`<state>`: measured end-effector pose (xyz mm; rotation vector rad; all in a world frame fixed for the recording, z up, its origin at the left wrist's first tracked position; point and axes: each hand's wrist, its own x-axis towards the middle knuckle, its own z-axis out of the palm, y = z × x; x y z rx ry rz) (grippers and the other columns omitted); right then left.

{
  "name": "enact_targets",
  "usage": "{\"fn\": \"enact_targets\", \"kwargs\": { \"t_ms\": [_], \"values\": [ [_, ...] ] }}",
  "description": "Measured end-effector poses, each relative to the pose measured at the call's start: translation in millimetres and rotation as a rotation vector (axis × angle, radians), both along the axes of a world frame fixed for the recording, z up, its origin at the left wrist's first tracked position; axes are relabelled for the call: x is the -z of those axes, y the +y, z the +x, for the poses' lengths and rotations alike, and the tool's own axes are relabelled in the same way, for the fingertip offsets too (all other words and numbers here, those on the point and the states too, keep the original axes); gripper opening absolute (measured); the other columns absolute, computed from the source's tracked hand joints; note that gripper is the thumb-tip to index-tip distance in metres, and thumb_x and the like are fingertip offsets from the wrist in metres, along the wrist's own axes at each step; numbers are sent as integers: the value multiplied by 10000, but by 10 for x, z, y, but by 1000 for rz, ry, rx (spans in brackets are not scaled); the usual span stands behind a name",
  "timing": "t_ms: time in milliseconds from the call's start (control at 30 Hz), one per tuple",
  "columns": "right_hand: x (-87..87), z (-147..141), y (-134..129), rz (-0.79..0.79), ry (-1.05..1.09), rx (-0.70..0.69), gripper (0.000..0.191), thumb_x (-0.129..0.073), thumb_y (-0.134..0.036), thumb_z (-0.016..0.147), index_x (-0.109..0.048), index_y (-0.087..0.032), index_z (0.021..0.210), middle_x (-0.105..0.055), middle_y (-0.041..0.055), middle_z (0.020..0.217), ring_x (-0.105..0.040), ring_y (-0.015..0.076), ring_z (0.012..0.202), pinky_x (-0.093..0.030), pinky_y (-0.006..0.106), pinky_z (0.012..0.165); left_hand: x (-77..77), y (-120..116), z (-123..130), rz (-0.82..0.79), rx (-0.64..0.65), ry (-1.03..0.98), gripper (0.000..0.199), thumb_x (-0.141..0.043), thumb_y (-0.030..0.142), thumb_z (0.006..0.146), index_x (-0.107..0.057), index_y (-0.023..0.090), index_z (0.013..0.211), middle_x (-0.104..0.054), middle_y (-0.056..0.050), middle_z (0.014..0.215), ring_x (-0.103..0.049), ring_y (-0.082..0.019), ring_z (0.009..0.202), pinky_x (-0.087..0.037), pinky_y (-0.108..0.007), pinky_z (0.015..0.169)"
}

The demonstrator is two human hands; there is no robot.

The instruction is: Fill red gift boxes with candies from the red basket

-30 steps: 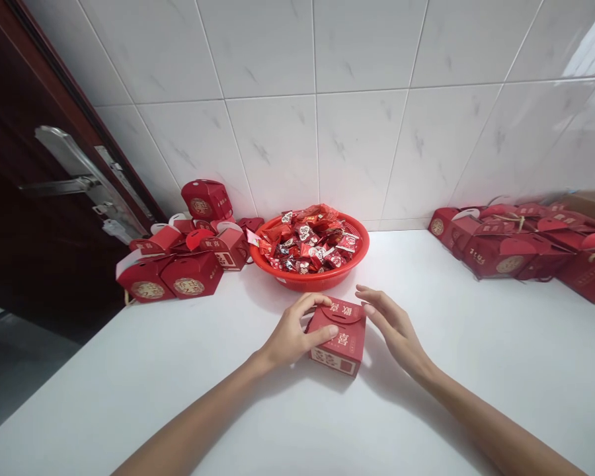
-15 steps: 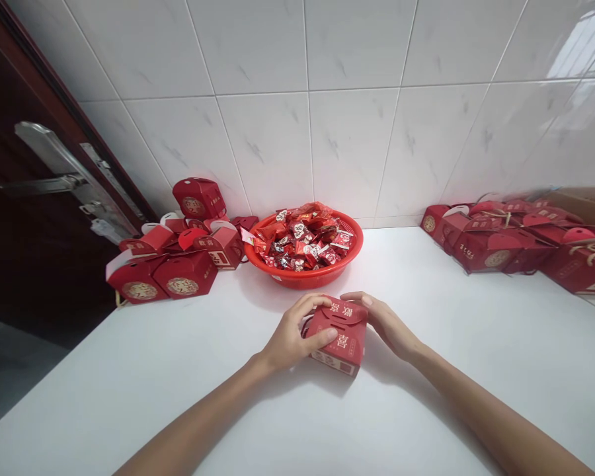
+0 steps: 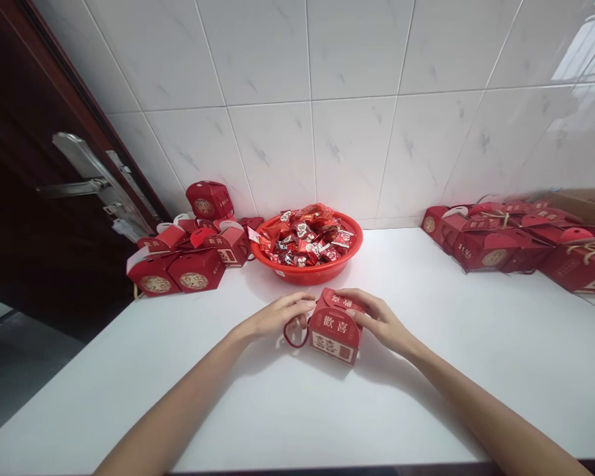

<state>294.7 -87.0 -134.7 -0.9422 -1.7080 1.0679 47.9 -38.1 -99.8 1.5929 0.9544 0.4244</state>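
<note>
A small red gift box (image 3: 335,331) with gold characters stands on the white counter (image 3: 287,410), its front face towards me. My right hand (image 3: 379,320) grips its right side and top flap. My left hand (image 3: 276,316) touches the box's left side with its fingertips, beside a red cord loop (image 3: 291,334) hanging from the box. Just behind the box sits a red basin (image 3: 308,272) heaped with wrapped candies (image 3: 308,238).
A cluster of red gift boxes (image 3: 184,268) lies at the back left near a dark door with a metal handle (image 3: 74,188). More red boxes (image 3: 515,244) are piled at the back right along the tiled wall. The counter's front edge is close to me.
The box has been turned upright so its front face shows. My right hand came in and gripped its right side. My left hand slid off the top to the left side.
</note>
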Motion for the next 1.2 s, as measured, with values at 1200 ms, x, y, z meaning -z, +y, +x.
{"fn": "enact_targets", "kwargs": {
  "t_ms": [1200],
  "values": [
    [-361, 11, -43, 191, 153, 278, 413, -732, -536, 811, -667, -228, 1079, -717, 88, 1173, -681, 255, 1072, -533, 434, 956, -857, 27, 830, 571, 214, -51, 385, -660, 254, 860, -642, 145, 1229, -691, -144, 1251, -642, -264, 1202, -516, -429, 1019]
  ]
}}
